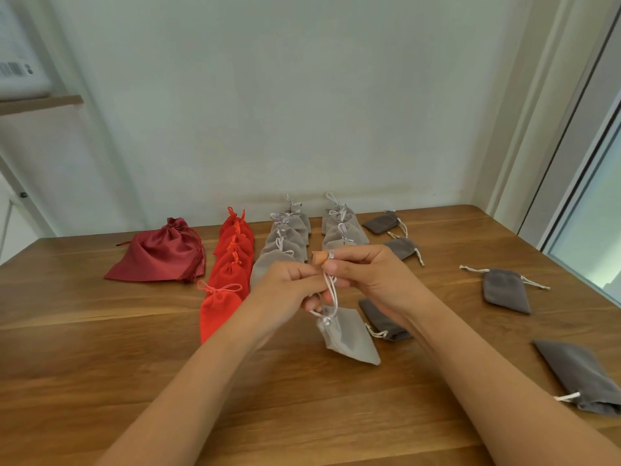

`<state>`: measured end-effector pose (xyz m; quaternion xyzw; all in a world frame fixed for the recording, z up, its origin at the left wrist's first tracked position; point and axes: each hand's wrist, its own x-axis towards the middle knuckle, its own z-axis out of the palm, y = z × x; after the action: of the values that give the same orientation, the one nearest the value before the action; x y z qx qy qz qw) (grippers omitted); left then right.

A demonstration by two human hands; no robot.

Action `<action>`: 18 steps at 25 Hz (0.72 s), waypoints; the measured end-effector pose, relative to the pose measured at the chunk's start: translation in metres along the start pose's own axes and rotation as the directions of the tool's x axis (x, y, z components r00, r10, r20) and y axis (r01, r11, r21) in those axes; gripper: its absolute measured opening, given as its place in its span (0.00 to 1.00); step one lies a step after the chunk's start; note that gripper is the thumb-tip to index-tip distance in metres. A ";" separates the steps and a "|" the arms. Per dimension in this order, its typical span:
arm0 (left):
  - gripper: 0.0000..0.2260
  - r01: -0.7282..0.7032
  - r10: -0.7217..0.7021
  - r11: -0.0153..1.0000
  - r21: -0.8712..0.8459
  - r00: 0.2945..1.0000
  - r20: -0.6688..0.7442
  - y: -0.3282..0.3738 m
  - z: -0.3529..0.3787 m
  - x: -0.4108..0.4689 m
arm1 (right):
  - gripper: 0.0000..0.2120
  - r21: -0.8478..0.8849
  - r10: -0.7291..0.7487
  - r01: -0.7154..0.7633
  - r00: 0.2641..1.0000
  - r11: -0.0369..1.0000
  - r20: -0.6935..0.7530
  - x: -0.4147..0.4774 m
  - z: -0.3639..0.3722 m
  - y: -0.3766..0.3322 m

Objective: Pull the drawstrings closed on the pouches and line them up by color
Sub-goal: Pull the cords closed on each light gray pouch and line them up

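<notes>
Pinching drawstring (331, 290) w/ left hand (295, 284), right hand (361, 274), light grey pouch (347, 336) dangling

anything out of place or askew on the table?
Yes. The dark grey pouches lie scattered on the table's right side at mixed angles, unlike the neat red row and light grey rows. The left hand and right hand hold the drawstring of a hanging light grey pouch. Nothing looks spilled or damaged.

Both forearms are bare from the lower edge of view up to the wrists. The right hand (366, 274) shows a small silvery band (331, 254), perhaps a ring, on a finger nearest the left hand (289, 284).
</notes>
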<state>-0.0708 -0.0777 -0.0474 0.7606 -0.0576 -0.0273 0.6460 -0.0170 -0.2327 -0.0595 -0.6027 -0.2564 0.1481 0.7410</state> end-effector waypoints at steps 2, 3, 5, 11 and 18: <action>0.11 0.014 -0.012 0.999 -0.044 0.998 0.058 0.000 -0.001 -0.001 | 0.11 -0.025 -0.020 0.019 0.999 1.000 -0.041 0.000 0.000 0.000; 0.10 0.020 -0.016 0.999 -0.049 0.997 0.076 0.000 -0.001 -0.002 | 0.12 -0.032 -0.031 0.029 0.998 0.999 -0.052 0.000 0.001 0.000; 0.09 0.012 -0.012 1.000 -0.002 0.997 0.076 0.001 0.000 -0.003 | 0.11 -0.065 -0.053 0.049 0.996 0.997 -0.066 0.000 0.002 -0.001; 0.11 0.022 -0.027 0.996 -0.091 0.998 -0.052 0.001 -0.005 0.000 | 0.13 -0.189 0.000 -0.004 1.000 0.982 -0.021 -0.002 -0.004 -0.007; 0.11 0.007 -0.007 0.993 -0.118 1.000 -0.007 0.004 -0.011 0.000 | 0.13 -0.226 -0.131 0.128 0.991 0.966 0.005 -0.002 0.003 -0.009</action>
<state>-0.0693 -0.0675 -0.0416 0.7216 -0.0506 -0.0299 0.6898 -0.0210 -0.2335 -0.0509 -0.6655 -0.3067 0.0663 0.6772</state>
